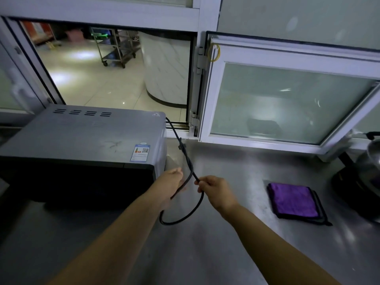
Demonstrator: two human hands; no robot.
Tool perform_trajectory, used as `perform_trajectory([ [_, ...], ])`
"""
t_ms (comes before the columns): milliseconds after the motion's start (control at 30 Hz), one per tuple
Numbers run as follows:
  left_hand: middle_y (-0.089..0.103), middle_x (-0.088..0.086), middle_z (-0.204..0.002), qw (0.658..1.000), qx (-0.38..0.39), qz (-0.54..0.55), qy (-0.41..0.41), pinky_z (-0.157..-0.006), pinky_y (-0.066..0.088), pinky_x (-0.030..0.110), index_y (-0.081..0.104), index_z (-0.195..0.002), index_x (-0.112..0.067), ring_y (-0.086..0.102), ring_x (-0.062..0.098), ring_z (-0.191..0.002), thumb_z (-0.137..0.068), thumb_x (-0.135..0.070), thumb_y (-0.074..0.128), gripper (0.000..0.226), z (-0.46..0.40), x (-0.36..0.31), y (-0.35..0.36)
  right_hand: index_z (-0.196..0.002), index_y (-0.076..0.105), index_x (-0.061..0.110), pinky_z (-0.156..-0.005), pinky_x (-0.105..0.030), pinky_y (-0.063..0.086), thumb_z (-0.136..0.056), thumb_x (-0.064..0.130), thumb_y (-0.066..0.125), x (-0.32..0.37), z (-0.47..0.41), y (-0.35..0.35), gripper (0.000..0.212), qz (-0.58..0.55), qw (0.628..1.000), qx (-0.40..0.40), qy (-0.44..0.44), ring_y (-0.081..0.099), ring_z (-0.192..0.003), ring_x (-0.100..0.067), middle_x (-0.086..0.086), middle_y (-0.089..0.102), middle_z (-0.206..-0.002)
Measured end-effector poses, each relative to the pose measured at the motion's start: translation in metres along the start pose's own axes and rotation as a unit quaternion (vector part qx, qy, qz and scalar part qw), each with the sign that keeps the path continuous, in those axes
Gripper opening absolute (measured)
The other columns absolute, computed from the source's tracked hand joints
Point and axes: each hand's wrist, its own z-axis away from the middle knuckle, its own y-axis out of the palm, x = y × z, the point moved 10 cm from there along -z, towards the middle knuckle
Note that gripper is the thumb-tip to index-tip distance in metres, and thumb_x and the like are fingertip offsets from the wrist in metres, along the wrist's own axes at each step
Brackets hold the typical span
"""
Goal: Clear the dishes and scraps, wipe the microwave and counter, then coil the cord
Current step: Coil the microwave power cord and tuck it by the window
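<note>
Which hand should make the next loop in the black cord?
Probably the right hand. It pinches the cord where it comes down from the microwave, so it can feed more. The left hand holds the hanging loop and looks better placed to gather it.

Cord (186,155): black. Microwave (82,136): grey top, black front. Cloth (295,200): purple, dark edging. Counter (226,233): steel grey. Window frame (287,54): white.
</note>
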Motion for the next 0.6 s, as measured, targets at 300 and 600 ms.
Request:
perform_trajectory([
  [300, 0.069, 0.008, -0.083, 0.994, -0.079, 0.045, 0.052, -0.078, 0.056, 0.035, 0.063, -0.102, 0.0, 0.066, 0.023, -0.08, -0.085, -0.005, 0.062, 0.018, -0.031, -0.012, 0.001, -0.1, 0.071, 0.005, -0.058, 0.001, 0.041, -0.091, 0.007, 0.056, -0.003, -0.01, 0.006, 0.018, 0.013, 1.0, 0.011, 0.008, 0.058, -0.073, 0.002, -0.003, 0.069, -0.088],
  [600, 0.057, 0.001, -0.068, 0.924, -0.205, -0.242, 0.215, -0.053, 0.042, 0.025, 0.056, -0.074, -0.014, 0.056, 0.016, -0.063, -0.089, -0.015, 0.053, 0.016, 0.002, -0.041, -0.028, -0.115, 0.065, 0.016, -0.075, -0.014, 0.043, -0.094, 0.01, 0.051, 0.064, -0.083, 0.003, 0.026, 0.04, 0.996, -0.047, -0.061, 0.059, -0.1, -0.011, -0.004, 0.065, -0.118],
])
